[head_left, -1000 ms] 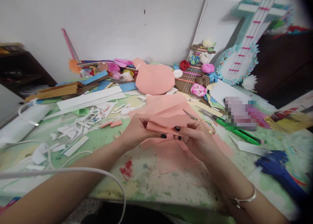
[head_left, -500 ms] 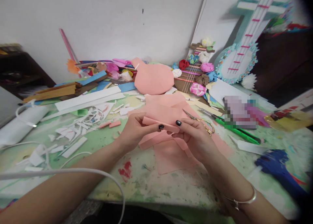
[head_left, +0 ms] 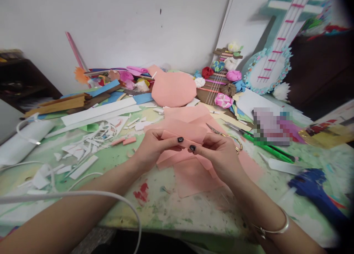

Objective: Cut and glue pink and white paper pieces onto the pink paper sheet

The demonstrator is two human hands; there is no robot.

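Observation:
A piece of pink paper (head_left: pixel 188 131) with a folded near edge is held up between both hands. My left hand (head_left: pixel 151 146) pinches its left end, thumb on the fold. On the right side my right hand (head_left: pixel 221 150) pinches the other end, its thumb pressed on the folded strip near the middle; its other fingers are partly hidden behind the paper. Beneath them lie more pink paper sheets (head_left: pixel 193 178). Gold-handled scissors (head_left: pixel 236 141) rest just beyond my right hand.
Right of me are a green utility knife (head_left: pixel 276 153) and a blue glue gun (head_left: pixel 312 189). White paper scraps (head_left: pixel 94 139) cover the left. A pink rounded cutout (head_left: pixel 174 89) and a flower-covered paper instrument (head_left: pixel 218 84) stand behind. A white cable (head_left: pixel 121 198) crosses my left forearm.
My right thumb has slid left and down along the fold, closer to my left thumb. The left hand stays almost in place.

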